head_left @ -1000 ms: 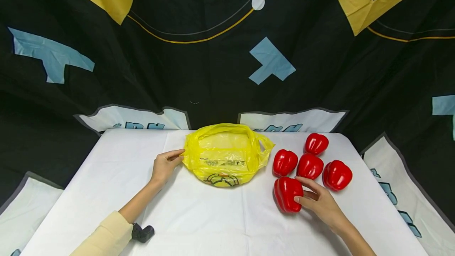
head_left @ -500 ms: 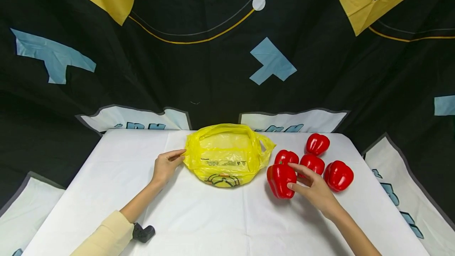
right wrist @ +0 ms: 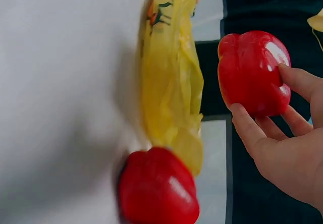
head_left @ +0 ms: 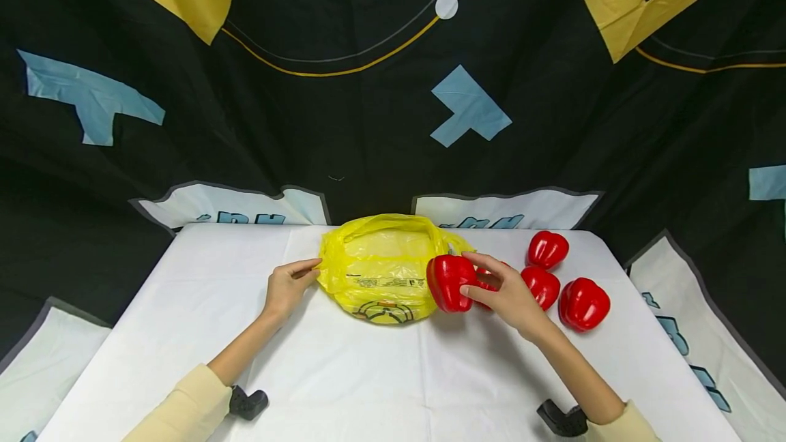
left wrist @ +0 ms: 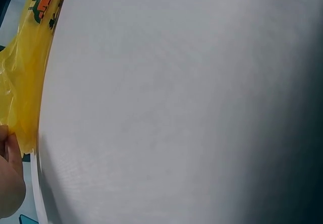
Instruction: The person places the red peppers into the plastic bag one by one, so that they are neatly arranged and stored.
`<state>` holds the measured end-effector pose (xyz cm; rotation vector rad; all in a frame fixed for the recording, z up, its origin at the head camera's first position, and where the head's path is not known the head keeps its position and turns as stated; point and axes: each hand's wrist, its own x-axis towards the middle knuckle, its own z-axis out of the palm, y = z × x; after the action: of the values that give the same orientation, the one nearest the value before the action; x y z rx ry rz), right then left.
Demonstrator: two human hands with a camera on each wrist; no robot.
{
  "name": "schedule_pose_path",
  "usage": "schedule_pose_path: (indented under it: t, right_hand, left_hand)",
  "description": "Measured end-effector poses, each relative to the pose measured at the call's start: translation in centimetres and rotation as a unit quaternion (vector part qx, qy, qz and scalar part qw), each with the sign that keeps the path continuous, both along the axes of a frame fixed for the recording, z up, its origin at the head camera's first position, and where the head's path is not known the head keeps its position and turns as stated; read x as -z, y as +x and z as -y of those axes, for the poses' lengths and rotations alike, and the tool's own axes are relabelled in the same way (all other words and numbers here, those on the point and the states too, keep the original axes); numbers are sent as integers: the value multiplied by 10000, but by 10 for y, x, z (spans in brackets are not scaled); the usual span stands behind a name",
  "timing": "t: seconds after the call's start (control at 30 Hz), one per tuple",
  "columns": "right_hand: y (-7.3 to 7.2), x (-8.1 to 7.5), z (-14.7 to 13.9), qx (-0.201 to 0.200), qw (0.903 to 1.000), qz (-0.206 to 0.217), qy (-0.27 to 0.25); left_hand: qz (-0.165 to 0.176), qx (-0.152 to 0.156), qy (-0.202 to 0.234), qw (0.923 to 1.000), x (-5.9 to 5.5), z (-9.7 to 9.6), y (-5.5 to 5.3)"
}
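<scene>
While right hand [head_left: 508,300] grips red pepper [head_left: 450,284], half-hiding second pepper [head_left: 488,279] behind, left hand [head_left: 285,290] pinches yellow bag [head_left: 381,292]

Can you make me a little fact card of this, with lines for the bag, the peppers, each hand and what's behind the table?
Bag: yellow plastic bag, mouth open, printing on it
Held pepper: one red pepper, lifted off the table
Other peppers: four red peppers on the table, one partly hidden behind the right hand
Left hand: pinches the bag's edge
Right hand: holds the lifted pepper
Behind the table: black cloth with yellow and blue shapes
</scene>
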<state>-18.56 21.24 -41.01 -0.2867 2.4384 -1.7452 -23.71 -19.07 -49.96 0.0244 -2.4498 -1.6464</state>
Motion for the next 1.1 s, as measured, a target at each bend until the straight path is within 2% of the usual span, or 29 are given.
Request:
schedule_pose_path:
  t: [0.23,0.5,0.73,0.77,1.1]
  right_hand:
    - [-19,-10,32,-215,9995,-224,-49]
    - [-43,-11,65,-194,9996,-94,-178]
    - [-64,-1,87,-155,9998,-36,-145]
    - [-64,-4,91,-157,9998,-3,-132]
    - [-94,17,127,110,9999,50,-53]
  left_hand:
    - [-53,-20,-22,10000,-1,-2,1]
    - [-89,-33,11,10000,0,-1,0]
    - [-49,-12,74,10000,0,-2,0]
    - [-60,-11,68,10000,1,-2,-1]
    - [-117,24,46,9999,1,0,-1]
